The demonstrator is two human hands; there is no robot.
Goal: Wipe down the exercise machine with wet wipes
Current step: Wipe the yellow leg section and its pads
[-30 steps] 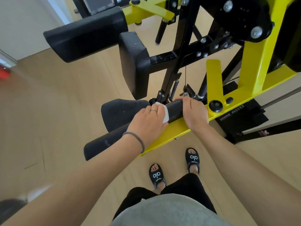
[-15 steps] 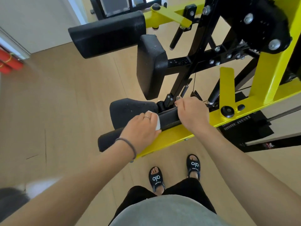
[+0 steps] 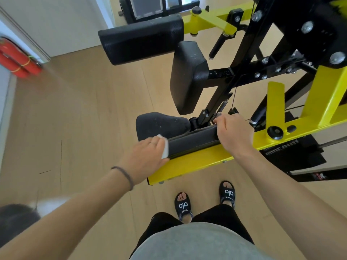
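At the centre of the frame the left hand [image 3: 145,158] presses a folded white wet wipe [image 3: 164,147] against the left end of a long black padded bar [image 3: 193,142], its fingers curled over the bar with the wipe showing along the hand's right edge. A dark hair band [image 3: 124,175] circles that wrist. Just to the right, the right hand [image 3: 233,134] grips the other end of the same bar, fingers wrapped over its top towards the black upright post [image 3: 223,94] of the yellow and black exercise machine [image 3: 319,102]. The bar lies along a yellow steel beam [image 3: 197,164] that runs from the lower middle up to the right edge.

Behind the bar sits a rounded black seat pad [image 3: 159,124], and above it an upright black back pad [image 3: 187,76]. A wider black cushion [image 3: 140,40] stretches across the upper middle of the frame. A black knob [image 3: 275,131] is fixed on the yellow beam right of the right hand.

At the bottom, two feet in black slide sandals [image 3: 226,193] with white lettering stand on the light wooden floor [image 3: 75,119], below them black shorts and a grey shirt. Red cylinders [image 3: 17,61] lie blurred at the upper left edge, by a white wall [image 3: 62,21].
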